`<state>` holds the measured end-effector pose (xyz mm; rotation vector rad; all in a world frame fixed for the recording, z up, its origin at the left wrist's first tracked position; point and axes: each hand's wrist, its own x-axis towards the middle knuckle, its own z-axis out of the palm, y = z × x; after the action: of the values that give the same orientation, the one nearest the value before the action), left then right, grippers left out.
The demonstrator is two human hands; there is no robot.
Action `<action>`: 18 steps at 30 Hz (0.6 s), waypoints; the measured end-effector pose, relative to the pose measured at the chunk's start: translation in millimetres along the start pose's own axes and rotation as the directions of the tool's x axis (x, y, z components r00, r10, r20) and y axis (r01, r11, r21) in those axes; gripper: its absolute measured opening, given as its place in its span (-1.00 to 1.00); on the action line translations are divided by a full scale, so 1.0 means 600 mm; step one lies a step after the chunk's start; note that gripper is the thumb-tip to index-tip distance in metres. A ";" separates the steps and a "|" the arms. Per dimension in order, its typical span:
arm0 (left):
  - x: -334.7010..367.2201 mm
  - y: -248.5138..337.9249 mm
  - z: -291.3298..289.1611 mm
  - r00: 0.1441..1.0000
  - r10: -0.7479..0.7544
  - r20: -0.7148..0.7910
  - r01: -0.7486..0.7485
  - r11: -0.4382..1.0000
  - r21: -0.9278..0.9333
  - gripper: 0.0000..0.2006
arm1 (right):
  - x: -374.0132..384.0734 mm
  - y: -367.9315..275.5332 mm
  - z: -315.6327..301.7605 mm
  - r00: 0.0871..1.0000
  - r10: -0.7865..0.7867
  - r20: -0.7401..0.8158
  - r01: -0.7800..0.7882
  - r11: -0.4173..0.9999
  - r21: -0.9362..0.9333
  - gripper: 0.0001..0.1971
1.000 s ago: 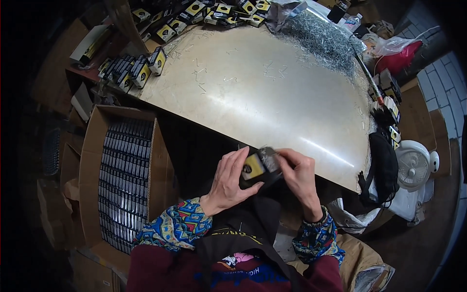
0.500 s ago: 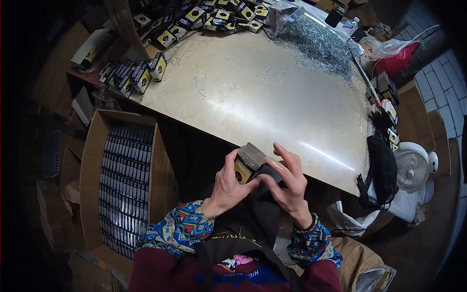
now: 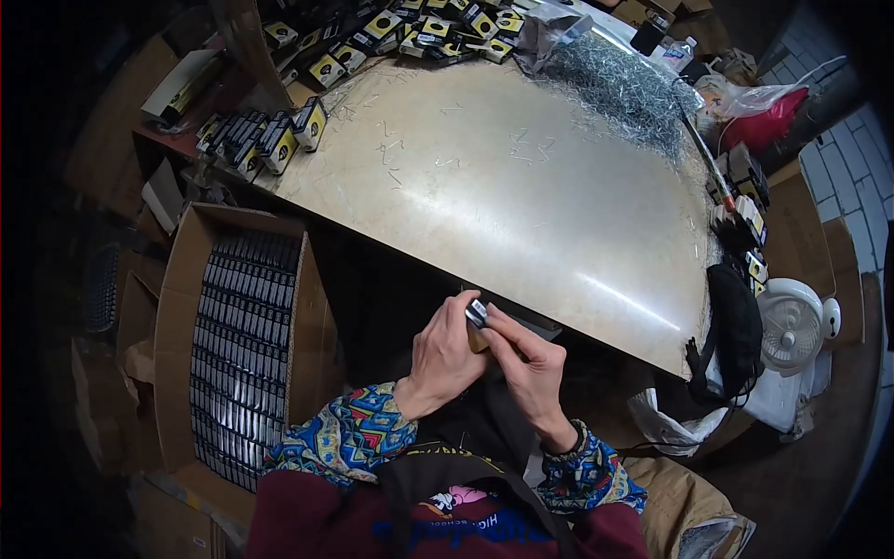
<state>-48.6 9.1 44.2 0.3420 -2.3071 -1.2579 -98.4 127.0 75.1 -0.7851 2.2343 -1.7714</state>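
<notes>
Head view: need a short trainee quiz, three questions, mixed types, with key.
1. What is packed in rows inside the open brown cardboard box?
2. True or false: the heap of thin silver wire pieces lies toward the far right of the pale, shiny table.
3. Fill in: the small, dark, white-marked carton is held by ____.

Key: 1. slim black packages; 2. true; 3. both left hand and right hand.

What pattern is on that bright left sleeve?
The left sleeve has zigzaggy shapes in blue, yellow and red, showing best in the head view.
</notes>
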 end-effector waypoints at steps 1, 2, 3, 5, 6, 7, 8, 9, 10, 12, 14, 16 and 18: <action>-0.001 -0.005 0.004 0.999 0.043 0.009 -0.043 0.997 0.065 -0.43 | -0.001 -0.003 0.005 0.998 0.010 -0.070 -0.014 0.998 -0.055 -0.77; -0.004 -0.011 0.005 0.998 0.060 0.023 -0.062 0.995 0.082 -0.41 | -0.001 -0.006 0.007 0.998 0.011 -0.066 -0.014 0.999 -0.052 -0.77; -0.005 -0.010 0.004 0.998 0.059 0.022 -0.061 0.995 0.082 -0.41 | 0.001 -0.007 0.007 0.990 0.121 -0.078 -0.118 0.992 0.038 -0.77; -0.005 -0.006 0.002 0.999 0.050 0.021 -0.051 0.997 0.051 -0.42 | 0.004 -0.011 0.008 0.970 0.231 -0.078 -0.220 0.967 0.129 -0.76; -0.005 -0.006 0.002 0.998 0.051 0.021 -0.052 0.997 0.050 -0.42 | 0.005 -0.014 0.008 0.970 0.230 -0.082 -0.217 0.966 0.142 -0.76; -0.006 -0.007 0.002 0.999 0.045 0.017 -0.046 0.998 0.045 -0.43 | 0.006 -0.015 0.008 0.970 0.228 -0.086 -0.214 0.965 0.154 -0.76; -0.006 -0.007 0.002 0.999 0.039 0.013 -0.040 0.998 0.040 -0.43 | 0.007 -0.015 0.008 0.970 0.229 -0.086 -0.214 0.965 0.154 -0.76; -0.005 -0.007 0.002 0.999 0.038 0.013 -0.038 0.998 0.041 -0.43 | 0.008 -0.015 0.009 0.971 0.224 -0.089 -0.210 0.967 0.144 -0.77; -0.004 -0.008 0.001 0.999 0.051 0.006 -0.051 0.998 0.045 -0.44 | 0.008 -0.014 0.009 0.971 0.219 -0.093 -0.206 0.969 0.135 -0.77; -0.003 -0.010 0.002 0.998 0.063 -0.002 -0.062 0.997 0.050 -0.46 | 0.006 -0.004 0.016 0.985 0.119 -0.125 -0.114 0.992 0.050 -0.79; -0.002 -0.015 0.003 0.998 0.070 -0.001 -0.070 0.996 0.047 -0.50 | 0.004 -0.002 0.021 0.989 0.015 -0.147 -0.021 0.999 -0.039 -0.81; 0.000 -0.017 0.002 0.999 0.047 0.005 -0.048 0.998 0.038 -0.53 | 0.003 -0.005 0.024 0.985 -0.125 -0.116 0.096 0.970 -0.225 -0.80; 0.000 -0.017 0.000 1.000 0.025 0.008 -0.025 0.999 0.030 -0.57 | 0.004 -0.003 0.032 0.947 -0.309 -0.083 0.259 0.893 -0.368 -0.79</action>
<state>-49.1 3.3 35.5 0.3184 -2.3319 -1.2159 -91.0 108.9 72.2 -1.1455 2.6980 -1.5973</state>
